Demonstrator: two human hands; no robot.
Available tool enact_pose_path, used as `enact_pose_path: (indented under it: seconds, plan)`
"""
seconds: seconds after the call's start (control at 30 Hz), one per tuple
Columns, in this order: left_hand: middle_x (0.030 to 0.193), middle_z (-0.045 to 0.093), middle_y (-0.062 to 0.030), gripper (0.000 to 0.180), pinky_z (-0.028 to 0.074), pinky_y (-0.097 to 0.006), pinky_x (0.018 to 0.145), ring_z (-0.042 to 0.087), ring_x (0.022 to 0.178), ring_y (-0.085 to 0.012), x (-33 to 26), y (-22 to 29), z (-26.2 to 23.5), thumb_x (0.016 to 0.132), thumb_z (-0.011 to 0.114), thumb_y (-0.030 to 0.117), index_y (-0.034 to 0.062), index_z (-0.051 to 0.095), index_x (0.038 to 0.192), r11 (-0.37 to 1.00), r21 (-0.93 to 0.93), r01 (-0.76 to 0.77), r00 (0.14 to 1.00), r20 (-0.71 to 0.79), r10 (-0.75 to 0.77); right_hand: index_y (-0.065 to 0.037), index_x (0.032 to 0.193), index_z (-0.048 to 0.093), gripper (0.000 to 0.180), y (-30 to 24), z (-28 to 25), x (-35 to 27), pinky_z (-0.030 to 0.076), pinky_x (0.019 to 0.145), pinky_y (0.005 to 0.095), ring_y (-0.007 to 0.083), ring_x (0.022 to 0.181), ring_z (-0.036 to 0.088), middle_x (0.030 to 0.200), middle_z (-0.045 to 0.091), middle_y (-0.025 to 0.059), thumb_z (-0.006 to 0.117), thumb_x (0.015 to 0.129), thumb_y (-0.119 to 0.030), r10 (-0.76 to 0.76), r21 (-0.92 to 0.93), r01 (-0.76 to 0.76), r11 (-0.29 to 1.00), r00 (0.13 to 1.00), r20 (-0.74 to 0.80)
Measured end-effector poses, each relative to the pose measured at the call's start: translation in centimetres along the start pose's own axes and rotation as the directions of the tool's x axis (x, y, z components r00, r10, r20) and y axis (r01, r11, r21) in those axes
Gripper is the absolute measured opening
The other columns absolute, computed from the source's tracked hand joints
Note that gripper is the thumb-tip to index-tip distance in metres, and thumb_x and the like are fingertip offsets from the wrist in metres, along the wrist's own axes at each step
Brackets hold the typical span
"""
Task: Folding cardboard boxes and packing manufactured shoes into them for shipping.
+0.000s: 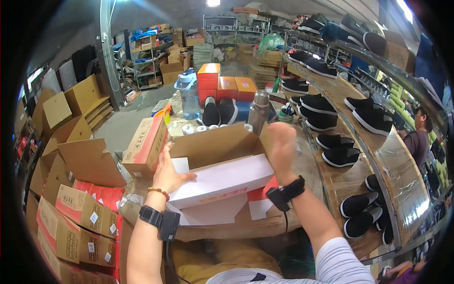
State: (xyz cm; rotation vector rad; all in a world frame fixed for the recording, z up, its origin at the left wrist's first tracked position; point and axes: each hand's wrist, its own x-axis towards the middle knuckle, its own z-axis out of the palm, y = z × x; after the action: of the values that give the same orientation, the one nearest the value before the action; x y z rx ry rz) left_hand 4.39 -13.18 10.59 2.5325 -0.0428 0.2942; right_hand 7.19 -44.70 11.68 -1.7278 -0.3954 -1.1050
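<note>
On the worktable in front of me lies an opened brown cardboard carton (215, 142), its flaps raised. Across it rests a long white cardboard box (227, 180) with orange-red print along its lower edge. My left hand (168, 171) grips this box's left end, thumb pressed on the white face. Beside the carton's right flap my right hand (283, 146) is raised, fingers up and apart from the white box, somewhat blurred. A red and white cardboard piece (259, 202) shows under the box's right end. Against my left fingers stands a brown and red shoebox (145, 144).
Cartons of shoeboxes (78, 222) are stacked at the left. Black shoes (340, 156) fill the wooden racks on the right. Behind the carton stand a steel flask (259, 112), a water jug (190, 102), orange boxes (227, 87) and a black shoe pair (220, 112). Another person (418, 137) is at far right.
</note>
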Motion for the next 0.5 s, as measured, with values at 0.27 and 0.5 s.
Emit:
enact_pose_path:
  seconds: [0.27,0.5]
  plan:
    - [0.134,0.041,-0.0153,0.06,0.038,-0.043,0.103,0.042,0.125,-0.0319,0.3,-3.9,2.4,0.06,0.087,0.014,0.008,0.06,0.114,0.83,-0.408,-0.381,0.924,-0.136,0.358,-0.012,0.125,0.056,0.06,2.4,-2.0,-0.2,0.044,0.097,0.0407,0.0352,0.113,0.054,0.118,0.056,0.0214,0.078,0.071,-0.022,0.222,-0.197,-0.118,0.973,0.708,0.671]
    - [0.123,0.042,-0.0147,0.069,0.041,-0.045,0.096,0.045,0.115,-0.0368,-3.1,0.9,0.0,0.061,0.083,0.01,0.0067,0.053,0.122,0.948,0.174,-0.267,0.916,-0.258,0.306,-0.007,0.107,0.062,0.053,0.0,-0.3,-0.7,0.048,0.085,0.0421,0.0373,0.097,0.057,0.107,0.053,0.0202,0.076,0.073,-0.045,0.312,-0.403,-0.055,0.913,0.732,0.606]
